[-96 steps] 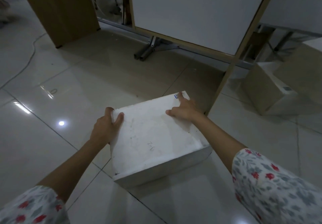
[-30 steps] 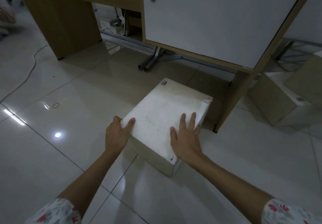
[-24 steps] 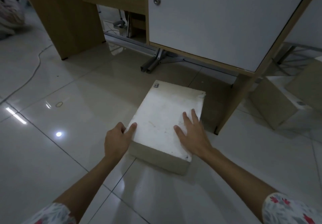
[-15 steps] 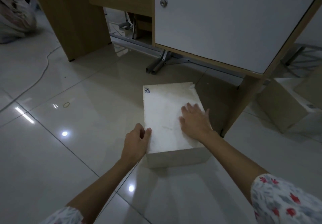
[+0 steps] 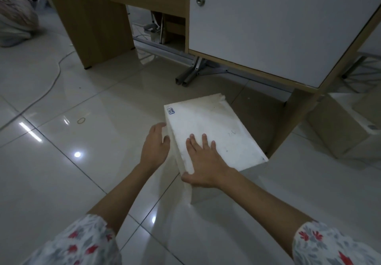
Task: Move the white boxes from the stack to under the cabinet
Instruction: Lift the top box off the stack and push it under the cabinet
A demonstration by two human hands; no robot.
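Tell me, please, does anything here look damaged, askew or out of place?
The white box lies skewed to the floor tiles, and its far right corner looks crumpled. A small ring, maybe a rubber band, lies loose on the floor. Nothing is spilled.

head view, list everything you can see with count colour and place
box: 1, white, on the floor in front of the cabinet's right leg, small blue sticker at its far left corner
cabinet: 1, white door with wood frame, top right, raised off the floor
lock: 1, silver, upper left of the door
panel: 1, wood, standing top left
metal frame: 1, grey, on the floor under the cabinet
other boxes: at least 1, pale, far right beyond the leg, partly cut off
cable: 1, white, on the floor at left
floor: glossy pale tiles
sleeves: 2, floral white and red, bottom corners
left hand: against the box's left side
right hand: flat on top, thumb over the near edge
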